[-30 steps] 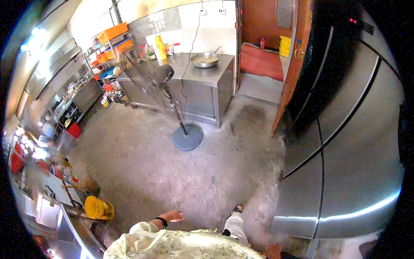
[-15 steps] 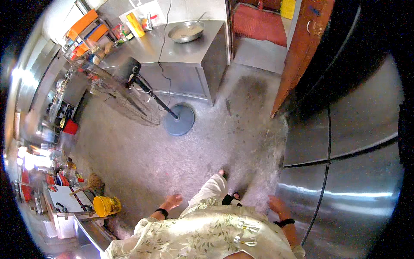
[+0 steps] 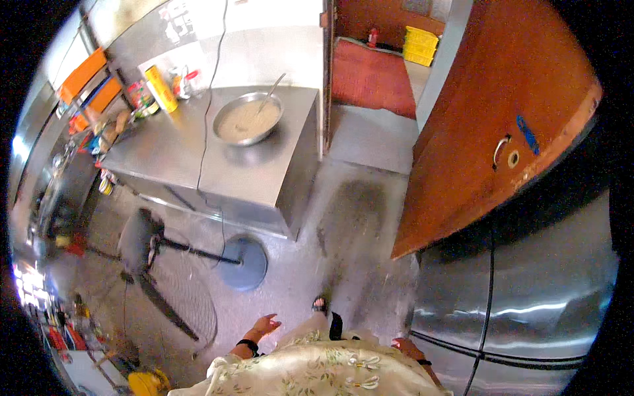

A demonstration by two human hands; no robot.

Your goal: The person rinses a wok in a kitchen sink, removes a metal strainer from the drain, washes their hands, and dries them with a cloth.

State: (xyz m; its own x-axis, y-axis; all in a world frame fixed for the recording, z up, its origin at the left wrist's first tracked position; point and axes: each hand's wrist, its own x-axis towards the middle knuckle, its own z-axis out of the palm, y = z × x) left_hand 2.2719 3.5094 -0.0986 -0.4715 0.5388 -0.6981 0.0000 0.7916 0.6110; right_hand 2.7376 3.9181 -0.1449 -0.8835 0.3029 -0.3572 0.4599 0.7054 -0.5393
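Observation:
My left hand [image 3: 266, 324] hangs at my left side above the floor, fingers loosely apart and holding nothing. On the other side, my right hand [image 3: 408, 348] hangs low beside the steel refrigerator [image 3: 548, 297], with no object visible in it; its fingers look loosely extended. Ahead stands a steel counter [image 3: 251, 175]. On it rests a wide metal bowl [image 3: 249, 122] with a pale, batter-like mixture, and a spoon-like handle [image 3: 272, 91] leans out of the bowl. A pedestal fan [image 3: 137, 242] stands on its round base [image 3: 244, 264] ahead and left of my left hand.
A brown wooden door [image 3: 472, 125] stands swung outward at the right. Through the doorway are a red mat [image 3: 370, 78] and yellow crates [image 3: 421, 46]. A black cord [image 3: 207, 125] runs down across the counter. A yellow bucket [image 3: 148, 382] sits at the lower left.
I have moved forward, so the counter, bowl, fan and door appear nearer and lower in view. Both hands have swung slightly with the walk and stay empty.

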